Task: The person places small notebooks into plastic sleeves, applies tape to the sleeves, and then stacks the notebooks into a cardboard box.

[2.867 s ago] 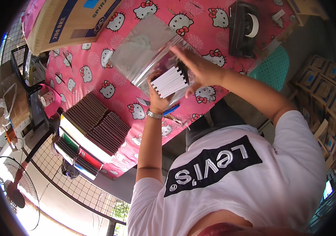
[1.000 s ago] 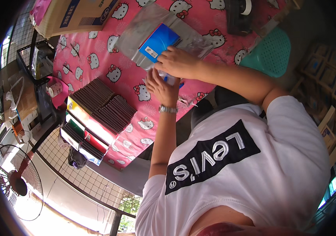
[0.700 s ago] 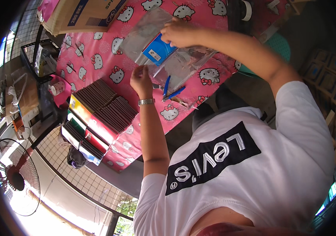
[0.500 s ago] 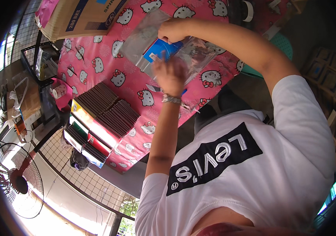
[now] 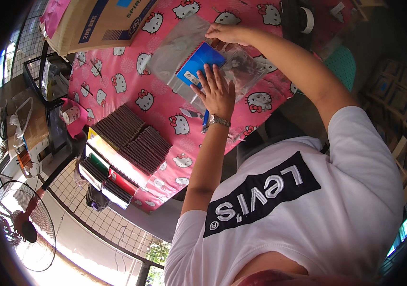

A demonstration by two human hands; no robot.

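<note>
A small blue spiral notebook (image 5: 200, 61) with a white label lies on clear plastic bags (image 5: 172, 47) on the pink table. My left hand (image 5: 216, 91), with a metal watch at the wrist, lies flat with fingers spread over the notebook's near edge. Just beyond the notebook, my right hand (image 5: 228, 34) is closed, thumb and fingers pinching the clear plastic. Crumpled plastic (image 5: 246, 66) lies to the right of the notebook. A blue pen (image 5: 206, 117) rests beside my left wrist.
Stacked spiral notebooks (image 5: 134, 138) stand at the table's left edge, with a pink paper cup (image 5: 71, 113) nearby. A large cardboard box (image 5: 103, 24) sits at far left. A tape roll (image 5: 306, 21) is at far right, a green stool (image 5: 340, 66) beyond the edge, a fan (image 5: 27, 226) lower left.
My left hand has slid right and now rests flat on the notebook's near edge. My right hand has drawn off the notebook toward the far right, leaving more of the blue cover showing.
</note>
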